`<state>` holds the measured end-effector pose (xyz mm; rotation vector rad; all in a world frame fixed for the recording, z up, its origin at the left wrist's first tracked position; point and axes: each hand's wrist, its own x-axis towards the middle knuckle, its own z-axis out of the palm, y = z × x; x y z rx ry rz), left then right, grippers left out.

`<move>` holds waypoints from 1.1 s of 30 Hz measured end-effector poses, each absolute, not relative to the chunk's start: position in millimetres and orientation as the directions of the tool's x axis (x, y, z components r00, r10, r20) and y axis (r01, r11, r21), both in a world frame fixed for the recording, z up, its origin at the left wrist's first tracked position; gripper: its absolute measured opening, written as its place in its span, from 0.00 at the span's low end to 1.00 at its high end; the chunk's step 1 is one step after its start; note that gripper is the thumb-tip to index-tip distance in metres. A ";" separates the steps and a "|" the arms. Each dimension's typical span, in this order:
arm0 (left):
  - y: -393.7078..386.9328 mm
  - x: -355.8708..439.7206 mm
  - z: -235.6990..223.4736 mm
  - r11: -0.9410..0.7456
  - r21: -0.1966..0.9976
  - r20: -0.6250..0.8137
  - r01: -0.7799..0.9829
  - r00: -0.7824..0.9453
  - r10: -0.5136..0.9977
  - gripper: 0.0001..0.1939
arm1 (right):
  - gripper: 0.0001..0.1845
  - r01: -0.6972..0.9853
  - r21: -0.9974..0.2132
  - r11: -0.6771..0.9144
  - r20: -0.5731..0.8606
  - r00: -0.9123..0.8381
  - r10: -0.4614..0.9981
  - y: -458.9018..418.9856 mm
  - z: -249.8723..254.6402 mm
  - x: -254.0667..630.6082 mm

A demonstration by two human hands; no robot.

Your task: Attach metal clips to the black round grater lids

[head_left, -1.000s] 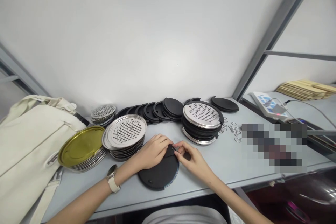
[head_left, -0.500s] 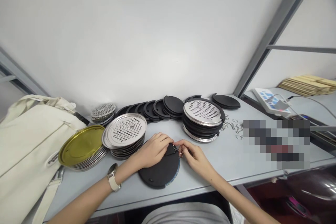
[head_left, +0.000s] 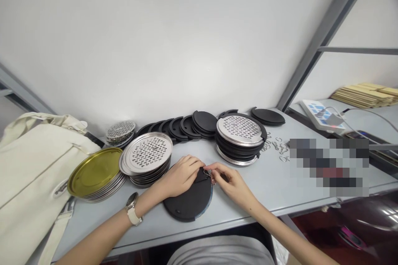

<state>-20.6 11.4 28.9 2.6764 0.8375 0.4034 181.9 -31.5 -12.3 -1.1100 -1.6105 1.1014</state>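
Observation:
A round black disc [head_left: 186, 201] lies flat near the table's front edge, with a blue rim showing along its right side. My left hand [head_left: 185, 176], wearing a watch on the wrist, rests across its upper part with fingers together, gripping the disc's top edge. My right hand [head_left: 228, 180] pinches a small metal clip [head_left: 206, 172] at the disc's upper right edge, thumb and forefinger closed. A small reddish piece beside the clip is partly hidden by my fingers. The two hands' fingertips meet or nearly meet there.
Behind my hands stand a stack of perforated metal discs [head_left: 152, 153], another stack with black holders [head_left: 239, 130], and a row of black discs [head_left: 177, 128]. Gold lids [head_left: 95, 172] and a cream bag [head_left: 37, 182] are left. Loose metal rings and clips [head_left: 281, 148] lie right.
The view has shifted slightly. Both hands keep nearly the same places at the disc's upper edge, with the right fingers still on the clip.

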 end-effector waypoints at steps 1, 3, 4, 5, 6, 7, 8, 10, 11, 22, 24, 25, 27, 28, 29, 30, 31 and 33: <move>11.3 -20.5 29.0 -0.782 0.370 0.171 0.502 0.791 0.588 0.15 | 0.14 0.196 -0.958 0.208 0.162 -0.230 0.960 -31.4 -12.4 182.3; 11.1 -20.4 29.3 -0.782 0.369 0.169 0.502 0.791 0.588 0.14 | 0.14 0.204 -0.957 0.205 0.156 -0.232 0.960 -31.3 -13.4 182.7; 11.1 -20.4 29.4 -0.783 0.368 0.169 0.502 0.792 0.587 0.14 | 0.14 0.207 -0.957 0.206 0.157 -0.231 0.960 -31.4 -13.9 182.8; 11.1 -20.5 29.4 -0.784 0.367 0.168 0.501 0.793 0.586 0.14 | 0.14 0.208 -0.955 0.211 0.162 -0.229 0.960 -31.6 -14.4 182.7; 11.2 -20.5 29.2 -0.784 0.367 0.167 0.501 0.793 0.585 0.14 | 0.14 0.210 -0.953 0.218 0.169 -0.228 0.959 -31.8 -14.8 182.6; 11.5 -20.6 29.0 -0.783 0.367 0.167 0.501 0.793 0.586 0.14 | 0.15 0.210 -0.951 0.227 0.177 -0.230 0.957 -32.0 -15.1 182.5; 11.8 -20.8 28.6 -0.783 0.368 0.167 0.501 0.793 0.586 0.14 | 0.15 0.207 -0.950 0.233 0.184 -0.231 0.955 -32.1 -15.3 182.5; 12.6 -21.0 27.4 -0.783 0.368 0.167 0.501 0.793 0.586 0.14 | 0.16 0.201 -0.950 0.240 0.192 -0.232 0.954 -32.0 -15.8 182.9; 13.0 -21.1 26.8 -0.784 0.369 0.168 0.500 0.793 0.585 0.14 | 0.17 0.199 -0.950 0.241 0.193 -0.233 0.953 -31.7 -16.2 183.2; 14.5 -21.0 25.0 -0.784 0.377 0.177 0.493 0.793 0.584 0.14 | 0.15 0.207 -0.947 0.244 0.196 -0.229 0.954 -30.8 -17.0 183.7; 14.4 -21.3 25.0 -0.786 0.377 0.172 0.491 0.796 0.580 0.14 | 0.15 0.208 -0.947 0.246 0.196 -0.234 0.952 -31.5 -15.9 183.9; 14.4 -21.4 25.0 -0.786 0.375 0.171 0.491 0.797 0.579 0.14 | 0.15 0.209 -0.946 0.246 0.195 -0.237 0.952 -31.7 -15.7 184.0; 14.3 -21.4 24.9 -0.787 0.373 0.172 0.491 0.797 0.579 0.14 | 0.15 0.210 -0.947 0.244 0.193 -0.239 0.952 -31.6 -16.2 184.0; 14.3 -21.3 24.8 -0.787 0.374 0.174 0.492 0.796 0.580 0.14 | 0.15 0.208 -0.948 0.242 0.191 -0.238 0.952 -31.4 -16.7 184.0; 14.4 -21.2 24.6 -0.786 0.375 0.175 0.492 0.795 0.581 0.14 | 0.15 0.204 -0.950 0.238 0.188 -0.236 0.953 -31.1 -17.3 183.8; 14.4 -21.1 24.5 -0.785 0.376 0.176 0.492 0.794 0.582 0.14 | 0.14 0.198 -0.953 0.231 0.183 -0.235 0.955 -30.8 -17.7 183.7; 14.5 -21.0 24.4 -0.785 0.377 0.175 0.492 0.794 0.582 0.14 | 0.14 0.190 -0.956 0.222 0.176 -0.234 0.956 -30.6 -17.8 183.6; 14.5 -21.1 24.1 -0.784 0.378 0.173 0.493 0.794 0.583 0.14 | 0.14 0.178 -0.963 0.202 0.159 -0.230 0.960 -30.6 -17.1 183.6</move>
